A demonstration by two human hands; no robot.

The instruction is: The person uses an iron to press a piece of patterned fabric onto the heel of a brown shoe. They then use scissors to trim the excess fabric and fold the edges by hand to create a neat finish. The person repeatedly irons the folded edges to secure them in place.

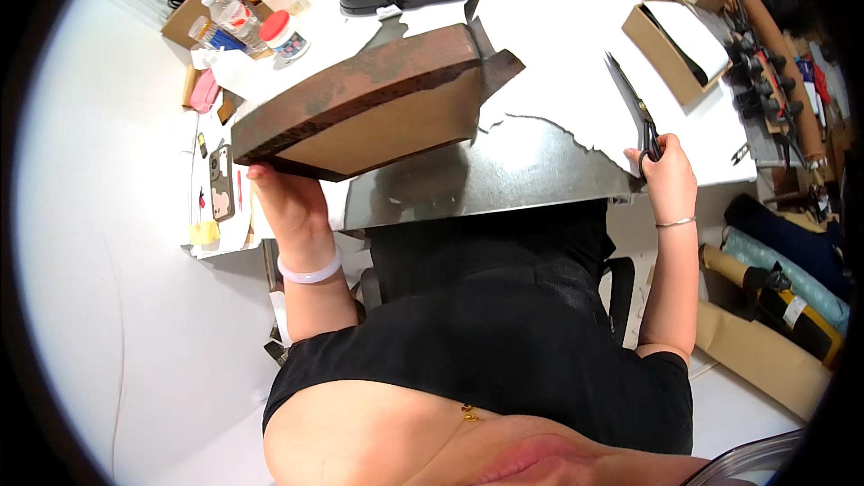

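Head view: my left hand (295, 216) holds the near left corner of a curved brown boxy piece (378, 121), tan-panelled, slanted over a grey sheet (531, 171) on the white counter (558, 45). My right hand (672, 180) holds black scissors (645, 117) by the handles, blades pointing away from me.

Worn head-high, my left wide fisheye camera looks steeply down, close over my hands (670, 180) and the desk (560, 40).
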